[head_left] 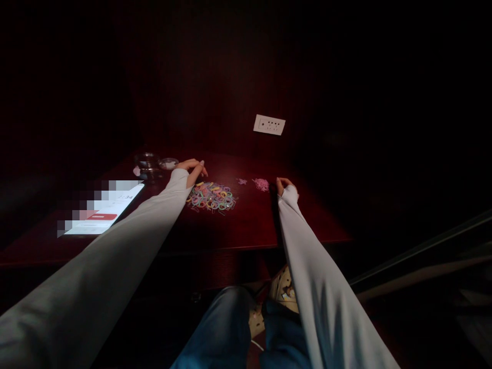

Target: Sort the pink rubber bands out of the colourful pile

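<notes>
The multicoloured rubbery-loop heap (213,199) by the left hand (193,170) remains mixed, small purple pile (242,181) and pink pile (262,184) apart toward the right hand (286,185), both hands curled, grasp unclear.

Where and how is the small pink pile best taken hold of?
Pinch the right edge of the pink pile with fingertips, coming from the right and slightly above. The right hand is on that side, and the pile lies low and loose, so a pinch would probably lift only some pieces.
</notes>
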The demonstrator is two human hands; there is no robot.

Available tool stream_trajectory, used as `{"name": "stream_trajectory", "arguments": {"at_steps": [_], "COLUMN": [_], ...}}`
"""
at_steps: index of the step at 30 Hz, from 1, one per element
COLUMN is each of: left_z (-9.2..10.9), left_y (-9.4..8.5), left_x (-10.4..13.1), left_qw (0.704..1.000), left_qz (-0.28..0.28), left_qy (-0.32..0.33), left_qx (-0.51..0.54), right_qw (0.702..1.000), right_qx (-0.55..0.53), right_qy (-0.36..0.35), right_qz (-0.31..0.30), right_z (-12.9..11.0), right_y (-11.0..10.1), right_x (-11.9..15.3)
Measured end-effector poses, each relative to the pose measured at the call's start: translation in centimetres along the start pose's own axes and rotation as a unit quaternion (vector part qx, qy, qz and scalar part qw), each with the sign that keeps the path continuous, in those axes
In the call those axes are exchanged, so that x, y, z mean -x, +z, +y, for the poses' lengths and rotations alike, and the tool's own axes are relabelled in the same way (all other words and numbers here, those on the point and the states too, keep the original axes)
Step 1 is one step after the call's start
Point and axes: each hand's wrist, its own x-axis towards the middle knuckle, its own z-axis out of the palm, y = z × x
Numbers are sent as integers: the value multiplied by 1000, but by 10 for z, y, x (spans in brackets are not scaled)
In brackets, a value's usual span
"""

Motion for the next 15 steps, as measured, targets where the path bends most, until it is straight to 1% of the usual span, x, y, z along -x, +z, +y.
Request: {"name": "stream_trajectory", "arguments": {"at_steps": [2, 5, 7, 12, 15], "left_z": [-1, -3, -4, -3, 1], "left_y": [1, 5, 7, 8, 9], "left_x": [0, -1, -1, -2, 0], "left_qw": [1000, 1000, 1000, 1000, 1000], "left_qz": [2, 5, 7, -7, 9], "left_qy": [1, 5, 3, 2, 6], "left_qx": [-4, -9, -9, 2, 13], "right_qw": [999, 997, 995, 993, 993], "right_qx": [27, 58, 70, 88, 90], "right_qy": [7, -11, -18, -23, -26], "right_qz": [-20, -54, -66, -72, -71], "right_z": [-5, -11, -12, -11, -10], "right_y": [2, 6, 9, 17, 19], "right_x": [-2, -6, -10, -19, -21]}}
